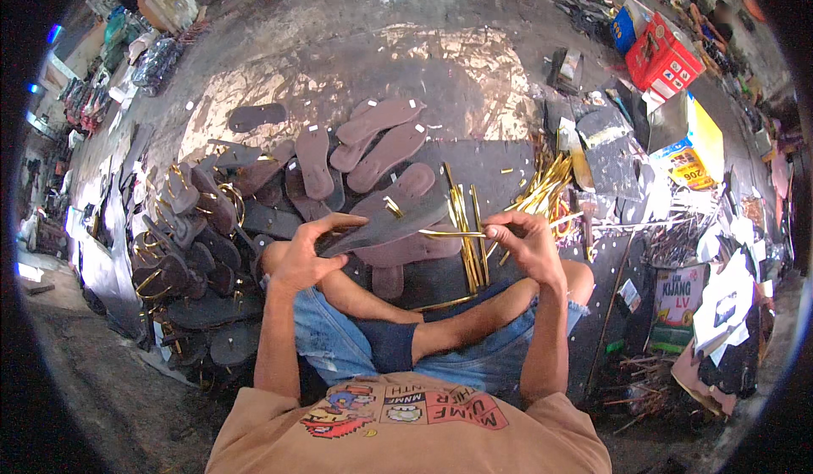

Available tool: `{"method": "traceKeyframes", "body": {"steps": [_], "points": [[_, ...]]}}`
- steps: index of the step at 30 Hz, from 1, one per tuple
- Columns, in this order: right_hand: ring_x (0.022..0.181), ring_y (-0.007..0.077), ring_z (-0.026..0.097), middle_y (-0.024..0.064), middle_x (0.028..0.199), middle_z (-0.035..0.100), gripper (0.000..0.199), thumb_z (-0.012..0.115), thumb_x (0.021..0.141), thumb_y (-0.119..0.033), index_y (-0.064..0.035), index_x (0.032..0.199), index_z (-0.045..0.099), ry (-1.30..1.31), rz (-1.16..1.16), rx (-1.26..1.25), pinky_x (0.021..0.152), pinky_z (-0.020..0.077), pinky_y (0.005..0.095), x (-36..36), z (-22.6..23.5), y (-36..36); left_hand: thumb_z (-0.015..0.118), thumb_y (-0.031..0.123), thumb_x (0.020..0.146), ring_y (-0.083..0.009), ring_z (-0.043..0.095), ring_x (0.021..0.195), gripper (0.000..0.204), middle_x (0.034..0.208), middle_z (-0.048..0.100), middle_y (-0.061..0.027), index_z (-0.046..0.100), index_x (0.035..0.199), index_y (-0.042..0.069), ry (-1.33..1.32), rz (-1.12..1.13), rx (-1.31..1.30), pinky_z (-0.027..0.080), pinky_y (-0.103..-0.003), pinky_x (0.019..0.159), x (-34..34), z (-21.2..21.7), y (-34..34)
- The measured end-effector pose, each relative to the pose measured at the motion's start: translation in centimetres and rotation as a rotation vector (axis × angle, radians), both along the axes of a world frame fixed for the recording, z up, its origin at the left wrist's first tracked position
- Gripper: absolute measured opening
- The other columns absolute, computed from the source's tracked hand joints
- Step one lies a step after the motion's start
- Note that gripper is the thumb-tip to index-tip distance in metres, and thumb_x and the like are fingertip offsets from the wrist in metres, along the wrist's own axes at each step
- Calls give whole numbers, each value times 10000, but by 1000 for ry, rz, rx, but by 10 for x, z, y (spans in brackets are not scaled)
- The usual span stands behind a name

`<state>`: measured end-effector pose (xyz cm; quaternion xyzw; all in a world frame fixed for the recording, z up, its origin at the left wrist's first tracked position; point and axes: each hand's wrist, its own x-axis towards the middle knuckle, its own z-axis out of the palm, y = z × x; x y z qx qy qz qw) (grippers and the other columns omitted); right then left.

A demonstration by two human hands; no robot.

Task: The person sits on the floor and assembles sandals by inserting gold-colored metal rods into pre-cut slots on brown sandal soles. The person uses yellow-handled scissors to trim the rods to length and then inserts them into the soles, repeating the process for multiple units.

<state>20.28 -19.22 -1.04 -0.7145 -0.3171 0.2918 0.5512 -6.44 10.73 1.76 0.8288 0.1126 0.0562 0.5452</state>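
Note:
My left hand (pixel 298 258) is closed on the heel end of a dark sandal sole (pixel 394 225), tilted above my crossed legs. A short bit of gold strip (pixel 393 207) stands out of the sole's upper face. Between the thumb and fingers of my right hand (pixel 532 245) is a thin gold strip (pixel 456 234), whose far end reaches the sole's edge; whether it goes into the sole I cannot tell. Beyond the held sole lie several brown soles (pixel 391 154) with small white tags. Long loose gold strips (pixel 461 207) lie close to my right hand.
Dark sandals with gold straps (pixel 182 258) are heaped on my left. A bundle of gold strips (pixel 546 190) fans out at the right. Further right stand a red box (pixel 665 55), a yellow-and-white box (pixel 696 144) and a can (pixel 677 304) near scattered thin sticks.

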Motion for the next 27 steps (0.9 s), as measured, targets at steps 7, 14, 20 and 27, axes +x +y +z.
{"method": "traceKeyframes", "body": {"steps": [7, 14, 20, 27], "points": [[930, 192, 705, 105, 976, 766, 175, 767, 1008, -149, 7, 1084, 790, -460, -128, 65, 771, 566, 374, -62, -18, 54, 585, 96, 1076, -278, 656, 1337, 430, 1456, 647, -191, 546, 1490, -14, -331, 486, -556, 586, -436, 1065, 65, -28, -103], [818, 123, 740, 75, 921, 778, 116, 758, 1002, -40, 51, 1066, 722, 258, -257, 289, 754, 621, 296, -68, 2, 80, 586, 223, 1134, -161, 688, 1107, 321, 1244, 716, -91, 642, 1363, 5, -329, 630, -895, 563, -344, 989, 78, -19, -126], [792, 150, 751, 94, 877, 795, 128, 800, 943, -57, 30, 1028, 759, -17, -433, 245, 746, 599, 328, -87, -12, 90, 617, 234, 1108, -194, 630, 1219, 417, 1320, 645, -77, 545, 1469, 40, -313, 674, -901, 524, -382, 1062, 78, -32, -128], [819, 133, 748, 121, 896, 798, 195, 828, 929, -139, 15, 1040, 783, 133, -397, 309, 760, 585, 322, -91, -17, 93, 632, 277, 1100, -184, 606, 1198, 402, 1303, 653, -85, 610, 1398, 8, -188, 648, -567, 475, -350, 1050, 76, -28, -127]]}}
